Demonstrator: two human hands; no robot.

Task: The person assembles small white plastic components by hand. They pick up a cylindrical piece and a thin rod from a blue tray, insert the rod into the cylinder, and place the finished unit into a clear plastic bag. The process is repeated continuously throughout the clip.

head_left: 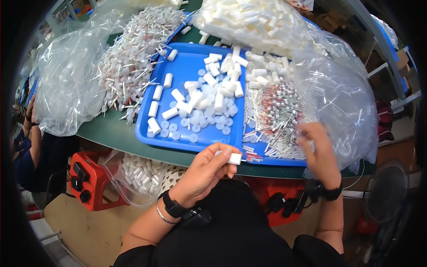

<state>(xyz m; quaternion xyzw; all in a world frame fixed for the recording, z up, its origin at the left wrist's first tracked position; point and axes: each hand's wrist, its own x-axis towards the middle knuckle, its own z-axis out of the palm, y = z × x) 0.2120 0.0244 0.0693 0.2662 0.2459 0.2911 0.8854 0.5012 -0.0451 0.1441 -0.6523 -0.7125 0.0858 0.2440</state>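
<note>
Black clothing (222,236) on the wearer's torso lies closest, below and between both hands. Left hand (208,163), banded at the wrist by a black strap (172,205), has thumb and fingers clamped on a white cylinder (235,159), which points toward the right hand (316,150). That second hand is blurred at the near right part of a heap of thin metal pins (284,104), and I cannot tell whether its fingers are apart or pinching something. Just beyond the left hand, a blue tray (189,62) carries more white cylinders (195,98) and flat translucent discs (207,121), with several cylinders strung along its side farther left. Between the hands and beyond them, a second blue tray (284,162) holds the pins and short white sticks (280,150). Farther off to the left hand's left, a mound of white stemmed pieces (133,66) sits on the green surface (106,131). Crumpled clear plastic (342,107) lies beyond and right of the right hand; straight past both hands, a clear bag (253,22) bulges with white cylinders
</note>
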